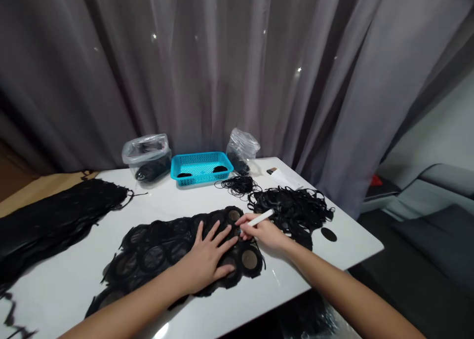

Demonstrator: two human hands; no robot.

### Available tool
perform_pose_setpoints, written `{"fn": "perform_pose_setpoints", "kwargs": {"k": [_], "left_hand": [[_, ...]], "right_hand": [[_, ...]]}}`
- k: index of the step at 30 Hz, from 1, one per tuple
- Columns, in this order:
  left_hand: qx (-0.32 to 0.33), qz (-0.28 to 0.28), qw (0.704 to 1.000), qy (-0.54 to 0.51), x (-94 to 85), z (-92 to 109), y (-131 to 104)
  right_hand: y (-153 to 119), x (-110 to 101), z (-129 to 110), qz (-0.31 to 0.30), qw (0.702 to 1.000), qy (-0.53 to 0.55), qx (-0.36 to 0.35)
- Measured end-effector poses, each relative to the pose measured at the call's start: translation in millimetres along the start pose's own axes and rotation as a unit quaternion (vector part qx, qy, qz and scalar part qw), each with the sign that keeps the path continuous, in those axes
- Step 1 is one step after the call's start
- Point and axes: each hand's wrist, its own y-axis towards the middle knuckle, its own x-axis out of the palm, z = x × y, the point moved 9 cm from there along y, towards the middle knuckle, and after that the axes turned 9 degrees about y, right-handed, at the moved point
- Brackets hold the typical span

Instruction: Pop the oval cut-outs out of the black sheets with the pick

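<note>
A black sheet of material (153, 257) with several round, ringed circles lies on the white table (155, 206). My left hand (207, 260) rests flat on it, fingers spread. My right hand (262, 230) grips a slim white pen-like tool (261, 217), its lower end at the sheet's right part, close to my left fingertips. The exact tip is hidden by my fingers. Just beyond my right hand is a heap of black strips and loops (292, 206). One loose dark disc (329, 234) lies to the right of that heap.
At the back stand a turquoise basket (202, 161) with dark pieces inside, a clear plastic container (146, 154) and a clear bag (242, 146) with black contents. Thin black cords (239, 185) lie before the bag. A long black bundle (55, 215) covers the left side. Grey curtain (207, 67) hangs behind.
</note>
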Motion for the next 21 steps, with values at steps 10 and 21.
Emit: {"fn": "perform_pose_setpoints", "kwargs": {"k": [10, 21], "left_hand": [[-0.269, 0.037, 0.957, 0.102, 23.6, -149, -138], [-0.310, 0.063, 0.942, 0.111, 9.1, -162, -162]], "right_hand": [[-5, -16, 8, 0.006, 0.996, -0.087, 0.016], [-4, -12, 2, 0.019, 0.995, -0.096, 0.011]]}}
